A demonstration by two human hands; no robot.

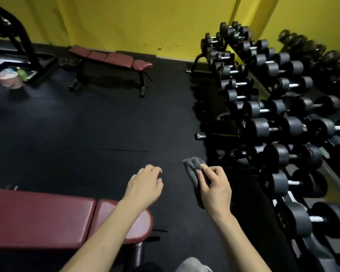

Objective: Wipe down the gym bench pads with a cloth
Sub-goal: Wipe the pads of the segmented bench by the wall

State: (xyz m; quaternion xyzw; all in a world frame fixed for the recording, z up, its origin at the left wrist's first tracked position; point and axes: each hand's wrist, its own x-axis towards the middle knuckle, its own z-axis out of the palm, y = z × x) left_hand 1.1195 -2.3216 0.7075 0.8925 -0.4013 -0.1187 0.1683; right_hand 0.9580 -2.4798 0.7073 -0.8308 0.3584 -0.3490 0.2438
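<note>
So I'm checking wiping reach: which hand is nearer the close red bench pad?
Left. The left hand hovers just past the near bench pad's end; the right hand, holding the grey cloth, is farther right.

Dim, soft-focus, wide-angle warping at edges

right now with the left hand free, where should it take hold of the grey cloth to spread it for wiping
Probably the bunched free end of the grey cloth, which sticks out above the right hand. The right fingers pinch only its middle, so that end is clear. The left hand sits open just beside it and could come in from the left to pinch that end and pull it flat.
</note>
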